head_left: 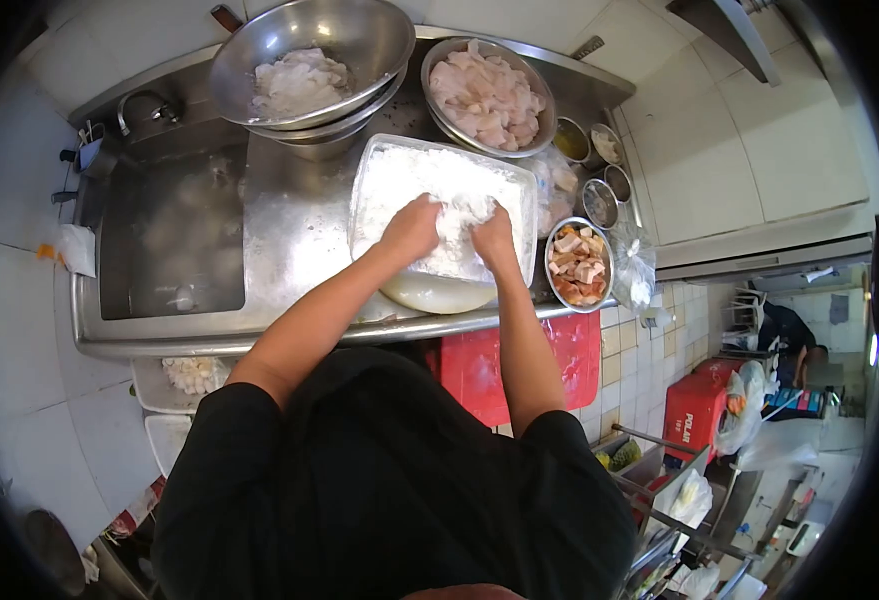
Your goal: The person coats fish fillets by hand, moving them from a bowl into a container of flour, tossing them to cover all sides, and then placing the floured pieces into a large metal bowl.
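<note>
Under both hands (449,232), tray (379,170) lengthwise away.

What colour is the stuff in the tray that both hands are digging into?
White, like flour, filling the rectangular tray; the head view shows it.

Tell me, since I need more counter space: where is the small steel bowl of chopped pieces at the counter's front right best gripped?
Grip the small steel bowl by its near rim, coming from the counter's front edge; a plastic bag sits to its right and the flour tray to its left.
</note>
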Available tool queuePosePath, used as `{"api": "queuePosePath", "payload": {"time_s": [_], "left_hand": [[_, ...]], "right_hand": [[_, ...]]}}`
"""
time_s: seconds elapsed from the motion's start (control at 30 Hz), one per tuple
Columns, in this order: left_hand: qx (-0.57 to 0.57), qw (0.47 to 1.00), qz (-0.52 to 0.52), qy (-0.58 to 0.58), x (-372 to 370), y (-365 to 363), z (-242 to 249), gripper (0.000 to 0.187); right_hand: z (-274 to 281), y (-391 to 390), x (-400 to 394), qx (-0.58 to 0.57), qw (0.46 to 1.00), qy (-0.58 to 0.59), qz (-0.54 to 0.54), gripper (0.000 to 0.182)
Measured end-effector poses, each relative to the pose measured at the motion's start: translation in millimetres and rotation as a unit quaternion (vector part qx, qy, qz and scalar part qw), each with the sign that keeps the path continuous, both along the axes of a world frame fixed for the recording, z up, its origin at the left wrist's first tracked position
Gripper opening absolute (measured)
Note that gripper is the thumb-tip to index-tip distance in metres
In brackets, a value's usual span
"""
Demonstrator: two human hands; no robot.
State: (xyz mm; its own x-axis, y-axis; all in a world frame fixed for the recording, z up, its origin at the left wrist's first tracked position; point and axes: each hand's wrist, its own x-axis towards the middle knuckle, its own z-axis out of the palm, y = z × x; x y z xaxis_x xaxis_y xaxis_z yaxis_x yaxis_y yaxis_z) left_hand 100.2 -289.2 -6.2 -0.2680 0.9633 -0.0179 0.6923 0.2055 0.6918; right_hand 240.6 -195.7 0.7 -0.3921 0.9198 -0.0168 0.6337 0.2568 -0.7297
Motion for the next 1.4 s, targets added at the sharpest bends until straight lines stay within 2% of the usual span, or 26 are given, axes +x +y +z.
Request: {"api": "queuePosePath", "payload": {"time_s": [0.1,0.2,0.23,0.33,0.37,0.43,0.47,0.53,0.6,0.67,0.73,0.8,0.87,0.9,0.97,1.0,1.07,1.1,1.13,1.17,1.2,1.23,1.27,1.3,1.37,1.4], "left_hand": [[0.022,0.994,0.06,-0.092,-11.8,1.6,7.2,0.034],[0.01,0.994,0.052,-0.095,-32.5,5.2,6.9,0.034],[-0.032,0.995,0.02,-0.091,-36.9,0.5,22.8,0.034],[0.001,0.998,-0.026,0.062,-44.0,-3.6,15.0,0.032],[0.0,0.999,-0.029,0.021,-44.3,-6.3,15.4,0.032],[0.002,0.998,-0.026,-0.058,-42.2,-12.6,27.4,0.032],[0.018,0.994,-0.025,-0.103,-42.3,-11.0,14.0,0.03],[0.018,0.99,-0.021,-0.139,-43.8,-21.4,22.3,0.031],[0.03,0.988,-0.009,-0.151,-50.6,-21.7,8.1,0.035],[0.067,0.983,-0.006,-0.172,-61.8,-31.3,13.2,0.033],[0.1,0.967,0.01,-0.236,-73.6,-44.5,20.0,0.032],[0.101,0.954,0.045,-0.277,-89.4,-64.0,36.5,0.032],[0.109,0.94,0.059,-0.317,-107.6,-83.6,39.3,0.032],[0.114,0.937,0.078,-0.321,-116.4,-92.8,35.5,0.032],[0.156,0.916,0.082,-0.361,-130.5,-110.6,31.4,0.032],[0.175,0.904,0.081,-0.381,-136.4,-119.5,28.0,0.032],[0.139,0.923,0.126,-0.337,-148.9,-139.6,27.0,0.029],[0.11,0.93,0.141,-0.322,-153.5,-151.2,34.6,0.029],[0.147,0.932,0.161,-0.29,-157.3,-157.7,13.0,0.028],[0.106,0.93,0.197,-0.292,-160.8,-163.2,3.1,0.029],[0.109,0.94,0.177,-0.272,-169.8,-166.5,-10.5,0.028],[0.041,0.93,0.221,-0.29,-169.0,-171.3,10.9,0.036],[0.068,0.946,0.218,-0.232,-175.8,-172.8,-15.0,0.032],[0.07,0.946,0.191,-0.251,-182.5,-173.7,-23.8,0.031],[0.067,0.947,0.157,-0.272,-185.9,-165.8,-28.8,0.028],[0.064,0.948,0.15,-0.273,-185.3,-161.0,-29.8,0.028]], "right_hand": [[1.7,4.6,-1.3,-0.032,0.992,0.117,0.034,0.045],[56.0,-8.9,1.2,0.061,0.992,0.109,-0.013,0.038],[61.7,-7.8,2.7,0.018,0.981,0.192,-0.018,0.034],[25.6,21.7,16.5,-0.077,0.983,0.165,-0.037,0.032],[24.6,18.9,17.4,-0.077,0.982,0.168,-0.022,0.034],[11.9,21.8,21.1,-0.116,0.968,0.206,-0.088,0.036],[2.7,24.5,22.1,-0.14,0.958,0.223,-0.115,0.038],[-6.9,27.3,19.0,-0.24,0.911,0.315,-0.112,0.041],[3.6,29.3,6.9,-0.342,0.841,0.393,-0.149,0.04],[-1.3,48.1,-5.2,-0.289,0.858,0.417,-0.081,0.039],[31.7,53.3,-33.2,-0.237,0.867,0.439,-0.018,0.038],[87.8,44.0,-79.4,-0.135,0.897,0.417,0.057,0.037],[115.9,49.7,-138.9,0.042,0.901,0.418,0.109,0.033],[154.4,30.5,-167.5,0.081,0.926,0.345,0.132,0.03],[170.3,28.3,-228.8,0.233,0.927,0.243,0.165,0.029],[154.5,43.2,-259.0,0.343,0.898,0.212,0.175,0.03],[153.2,23.1,-306.9,0.185,0.965,0.046,0.18,0.035],[115.8,34.6,-336.4,0.245,0.945,-0.086,0.197,0.044],[92.7,43.9,-354.1,0.183,0.899,-0.252,0.309,0.053],[70.7,45.8,-354.7,0.161,0.846,-0.265,0.435,0.056],[66.5,36.0,-352.1,0.198,0.85,-0.207,0.442,0.052],[69.2,45.1,-370.4,0.095,0.857,-0.275,0.426,0.045],[69.9,44.3,-368.8,0.145,0.888,-0.228,0.373,0.04],[94.1,34.7,-359.2,0.128,0.897,-0.234,0.351,0.04],[107.4,25.0,-329.5,0.199,0.938,-0.061,0.276,0.041],[114.3,20.5,-314.7,0.182,0.956,-0.001,0.232,0.038]]}}
